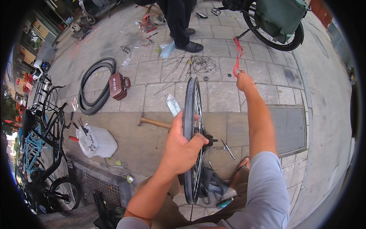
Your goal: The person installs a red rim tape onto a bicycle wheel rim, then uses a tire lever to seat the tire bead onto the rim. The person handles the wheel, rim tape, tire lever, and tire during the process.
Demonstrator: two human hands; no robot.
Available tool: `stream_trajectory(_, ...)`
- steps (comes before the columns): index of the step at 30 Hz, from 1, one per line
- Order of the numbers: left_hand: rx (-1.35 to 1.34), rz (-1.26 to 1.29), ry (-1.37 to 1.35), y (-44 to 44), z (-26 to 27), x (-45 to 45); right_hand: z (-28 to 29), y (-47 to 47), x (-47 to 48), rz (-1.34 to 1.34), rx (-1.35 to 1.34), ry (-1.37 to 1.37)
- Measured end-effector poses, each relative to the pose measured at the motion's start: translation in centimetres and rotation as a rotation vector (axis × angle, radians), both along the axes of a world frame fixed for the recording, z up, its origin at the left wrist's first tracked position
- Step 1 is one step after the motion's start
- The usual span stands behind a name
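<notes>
My left hand [178, 148] grips the rim of a spoked bicycle wheel [189, 98], which stands upright in front of me. The wheel carries no tyre, and its rear cassette [209, 140] faces right, partly behind my thumb. Out to the right, my right hand [245, 81] is closed on a loose red strip [237, 54], perhaps rim tape, that runs away from me in a long loop. Behind the wheel lie a wooden-handled hammer [155, 122] and a clear plastic bottle [172, 104]. A metal rod [228, 148] rests on the paving right of the cassette.
Two black tyres [85, 86] lie beside a brown case [117, 86]. A white jug [98, 141] holds tools. Loose cables or spokes [200, 64] are scattered ahead, near a standing person's shoes [188, 47]. Bicycles [37, 137] line the left; another wheel with a green pannier [274, 20] stands far right.
</notes>
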State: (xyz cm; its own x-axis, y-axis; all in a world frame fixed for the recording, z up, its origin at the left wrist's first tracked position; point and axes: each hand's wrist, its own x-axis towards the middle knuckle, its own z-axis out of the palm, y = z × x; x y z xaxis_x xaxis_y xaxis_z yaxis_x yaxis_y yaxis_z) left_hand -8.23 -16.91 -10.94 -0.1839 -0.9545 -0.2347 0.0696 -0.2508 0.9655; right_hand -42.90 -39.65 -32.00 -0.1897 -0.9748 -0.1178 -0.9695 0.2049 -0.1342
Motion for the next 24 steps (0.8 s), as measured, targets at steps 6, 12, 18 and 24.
stream_trajectory(6,-0.049,-0.033,-0.070,-0.6,-0.7,-0.9,-0.4,0.1,-0.1,-0.006,-0.128,0.070)
stream_trajectory(12,-0.048,0.004,0.022,-0.7,-0.6,-0.6,1.1,-0.2,-1.3,0.125,0.037,0.084)
stream_trajectory(18,-0.082,-0.023,-0.064,-0.6,-1.0,-0.4,0.4,0.7,-1.0,-0.001,-0.163,0.061)
stream_trajectory(24,-0.063,-0.022,-0.049,-0.8,-1.2,0.0,0.3,1.4,-0.9,-0.025,-0.141,-0.035)
